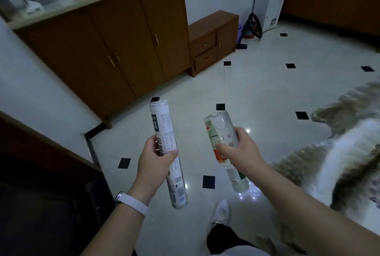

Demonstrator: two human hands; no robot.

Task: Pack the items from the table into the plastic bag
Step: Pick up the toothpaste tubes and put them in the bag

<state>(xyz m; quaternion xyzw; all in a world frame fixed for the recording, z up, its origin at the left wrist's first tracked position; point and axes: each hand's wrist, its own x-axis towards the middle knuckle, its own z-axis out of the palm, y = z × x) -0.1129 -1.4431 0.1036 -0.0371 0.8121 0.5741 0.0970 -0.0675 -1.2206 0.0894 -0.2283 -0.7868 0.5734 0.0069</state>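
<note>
Left hand (153, 158) grips a white printed tube (167, 153); right hand (239, 148) wraps a clear bottle (225, 148) (cap toward the person), both 2 items held above tiled floor (257, 95).

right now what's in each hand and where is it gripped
Left hand grips the white tube around its middle. Right hand grips the clear bottle around its labelled middle, cap end down.

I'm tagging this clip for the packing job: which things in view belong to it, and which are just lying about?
Belongs to the job:
roll, held in the left hand
bottle, held in the right hand

Just lying about:
cabinet
drawer unit
rug
No bag in view.
</note>
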